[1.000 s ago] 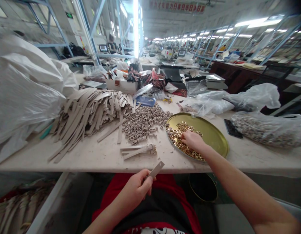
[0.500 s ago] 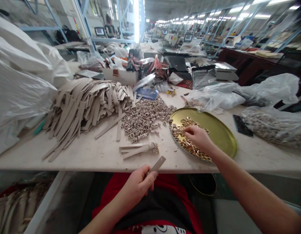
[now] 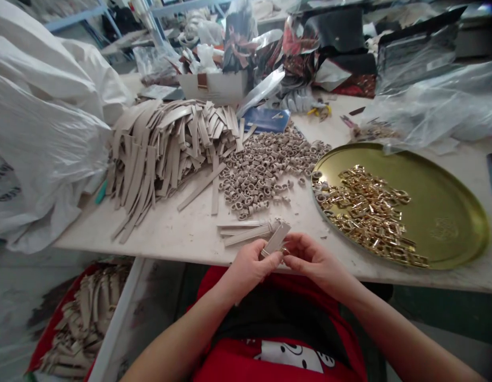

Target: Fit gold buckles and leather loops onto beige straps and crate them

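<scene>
Working surface: a white-topped workbench (image 3: 182, 239) fills the middle of the frame, running across below a heaped far side.

Room: blue steel racking (image 3: 74, 16) stands at the upper left; cluttered benches continue beyond the top edge.

Around the bench: a white woven sack (image 3: 42, 127) slumps over the left end, and a cardboard box (image 3: 212, 87) sits at top centre among foil packets. Clear plastic bags (image 3: 437, 106) lie at the upper right. A pile of beige leather strips (image 3: 166, 143) lies left of centre, beside a scatter of small beige loops (image 3: 265, 170). A round brass tray (image 3: 440, 212) at the right holds gold metal buckles (image 3: 369, 212). A red crate (image 3: 50, 339) of more strips sits below the bench at lower left.

Left hand (image 3: 249, 268): fingers closed, pinching a beige strip (image 3: 276, 239) upright, just over the bench's near edge.

Right hand (image 3: 313, 260): fingers (image 3: 297, 246) curled and partly open, touching or just beside the strip's lower end; which of the two is too small to tell.
</scene>
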